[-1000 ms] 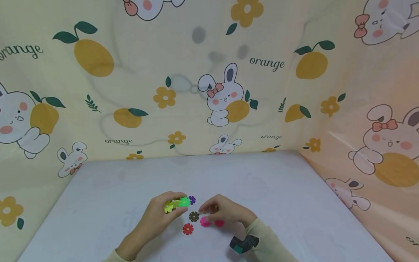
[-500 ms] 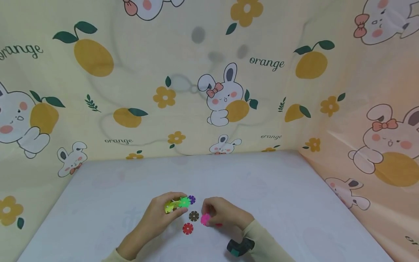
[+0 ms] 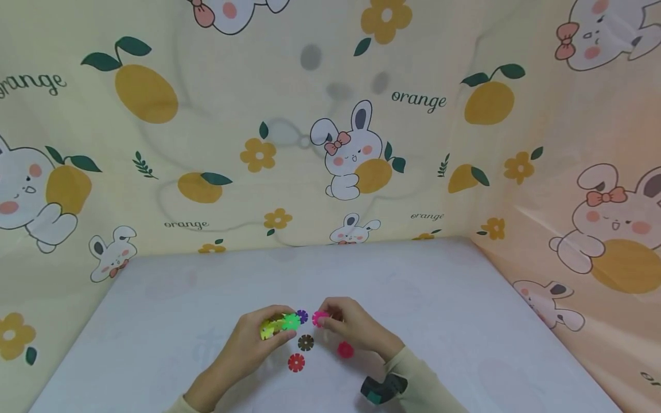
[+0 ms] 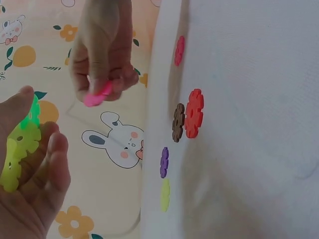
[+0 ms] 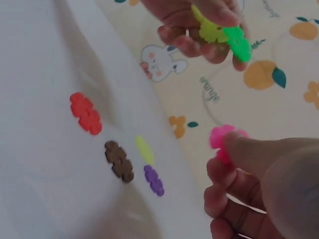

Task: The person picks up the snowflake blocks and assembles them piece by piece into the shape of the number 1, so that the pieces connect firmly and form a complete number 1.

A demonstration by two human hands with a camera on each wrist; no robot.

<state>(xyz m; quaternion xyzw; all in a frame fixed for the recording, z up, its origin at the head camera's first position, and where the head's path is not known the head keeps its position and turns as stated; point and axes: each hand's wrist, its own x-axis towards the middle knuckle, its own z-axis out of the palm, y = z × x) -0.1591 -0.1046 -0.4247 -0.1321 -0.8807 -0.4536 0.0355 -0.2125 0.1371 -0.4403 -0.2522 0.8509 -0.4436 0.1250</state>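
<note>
My left hand (image 3: 250,338) holds a joined piece of plastic snowflake discs, yellow (image 4: 24,139) and bright green (image 3: 291,322), raised off the table. Between thumb and fingers my right hand (image 3: 358,326) pinches a pink snowflake disc (image 5: 219,135), also lifted and a short way from the green end. Below the hands lie a purple disc (image 5: 154,180), a brown disc (image 3: 306,343) and a red disc (image 3: 296,362). A pinkish-red disc (image 3: 345,350) lies under the right wrist. The wrist views also show a loose yellow disc (image 5: 145,149) beside the purple one.
The white tabletop (image 3: 439,321) spreads around the hands. Behind it hangs a cream cloth (image 3: 289,189) printed with rabbits and oranges, which continues along both sides. A dark device (image 3: 383,389) is on the right wrist.
My right hand has picked up the pink disc from the table and raised it away toward the level of the green disc. The pinkish-red disc is now uncovered. The left hand stays nearly still.
</note>
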